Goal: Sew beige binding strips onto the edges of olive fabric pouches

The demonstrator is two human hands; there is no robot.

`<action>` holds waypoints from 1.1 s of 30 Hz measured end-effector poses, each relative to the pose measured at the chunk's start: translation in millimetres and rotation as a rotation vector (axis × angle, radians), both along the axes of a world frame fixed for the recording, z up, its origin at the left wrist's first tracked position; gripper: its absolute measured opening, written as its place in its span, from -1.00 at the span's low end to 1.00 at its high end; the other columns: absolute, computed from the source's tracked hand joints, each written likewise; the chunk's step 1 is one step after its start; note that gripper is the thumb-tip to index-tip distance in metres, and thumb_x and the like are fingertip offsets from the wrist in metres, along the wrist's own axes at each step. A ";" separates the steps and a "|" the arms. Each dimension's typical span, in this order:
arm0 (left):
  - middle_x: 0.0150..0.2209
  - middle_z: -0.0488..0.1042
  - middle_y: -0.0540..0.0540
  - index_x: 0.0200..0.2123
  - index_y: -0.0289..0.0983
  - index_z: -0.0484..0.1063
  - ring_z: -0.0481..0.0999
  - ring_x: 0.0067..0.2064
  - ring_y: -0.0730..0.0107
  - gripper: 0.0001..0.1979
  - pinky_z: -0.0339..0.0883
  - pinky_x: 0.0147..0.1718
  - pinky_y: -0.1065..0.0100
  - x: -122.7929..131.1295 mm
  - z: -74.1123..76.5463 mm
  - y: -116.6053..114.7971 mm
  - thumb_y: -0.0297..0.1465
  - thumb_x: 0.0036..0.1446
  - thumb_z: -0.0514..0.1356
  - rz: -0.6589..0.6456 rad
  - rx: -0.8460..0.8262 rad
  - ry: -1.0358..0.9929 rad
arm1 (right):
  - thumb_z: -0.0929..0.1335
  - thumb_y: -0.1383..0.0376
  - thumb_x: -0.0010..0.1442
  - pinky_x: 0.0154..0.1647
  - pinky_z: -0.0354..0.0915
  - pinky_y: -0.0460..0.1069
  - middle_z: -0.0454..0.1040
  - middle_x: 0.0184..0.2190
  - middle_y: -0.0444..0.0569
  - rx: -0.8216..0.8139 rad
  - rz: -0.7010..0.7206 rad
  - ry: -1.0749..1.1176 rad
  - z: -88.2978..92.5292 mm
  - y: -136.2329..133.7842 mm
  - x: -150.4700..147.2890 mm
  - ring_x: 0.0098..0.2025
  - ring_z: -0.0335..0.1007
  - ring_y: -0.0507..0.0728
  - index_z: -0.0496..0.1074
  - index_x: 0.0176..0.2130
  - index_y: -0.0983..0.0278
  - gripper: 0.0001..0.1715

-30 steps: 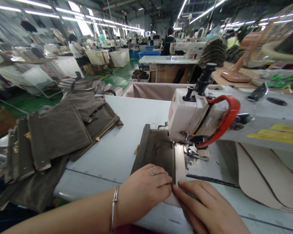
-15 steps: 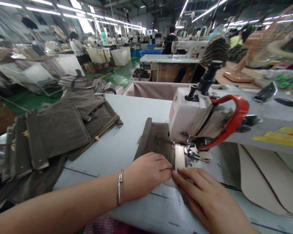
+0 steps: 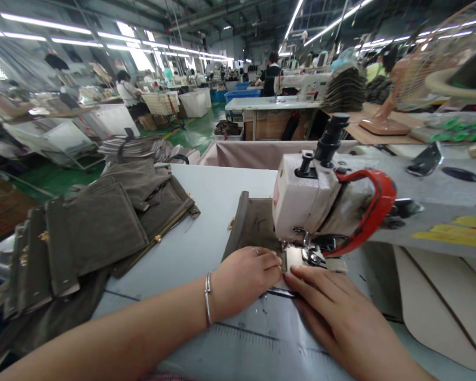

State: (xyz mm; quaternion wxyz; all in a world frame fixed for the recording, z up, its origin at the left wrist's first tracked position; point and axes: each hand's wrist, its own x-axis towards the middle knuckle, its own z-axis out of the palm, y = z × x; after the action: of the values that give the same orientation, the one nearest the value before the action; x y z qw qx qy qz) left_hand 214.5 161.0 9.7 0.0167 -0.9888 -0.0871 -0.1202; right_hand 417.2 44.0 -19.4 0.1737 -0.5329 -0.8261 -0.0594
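A grey-brown fabric panel [image 3: 254, 225] with a pale beige strip [image 3: 291, 260] along its right edge lies under the head of the sewing machine [image 3: 305, 198]. My left hand [image 3: 246, 278], with a ring and a bracelet, rests curled on the panel's near end, fingertips pressed at the seam. My right hand [image 3: 333, 312] lies flat beside it, fingers stretched toward the presser foot [image 3: 309, 255] and touching the beige strip. Neither hand grips anything; both press the fabric to the table.
A pile of similar grey-brown panels [image 3: 91, 227] with brass fittings covers the left of the white table [image 3: 210, 201]. Beige material [image 3: 436, 301] hangs at the right. A fabric-lined bin [image 3: 257, 151] stands behind the table. Other workers sit at distant machines; a fan [image 3: 404, 90] stands at the right.
The panel has fed away from me under the machine head. Both hands have followed it forward and now sit close to the presser foot.
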 end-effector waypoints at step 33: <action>-0.09 0.46 -0.21 -0.08 -0.42 0.43 0.37 0.07 0.17 -0.76 0.27 0.11 0.18 17.1 -13.8 6.5 -0.49 0.26 0.05 0.145 0.157 0.071 | 0.23 0.23 0.27 0.05 0.18 0.22 0.33 0.10 0.10 -0.108 -0.198 0.085 10.8 11.9 -16.2 0.10 0.18 0.27 0.14 0.25 0.28 -0.41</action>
State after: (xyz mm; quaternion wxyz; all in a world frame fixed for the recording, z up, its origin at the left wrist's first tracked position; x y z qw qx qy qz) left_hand 231.7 167.5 -4.1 0.1057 -0.9792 -0.1481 -0.0899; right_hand 401.0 55.9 -8.6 0.1728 -0.6225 -0.7633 -0.0089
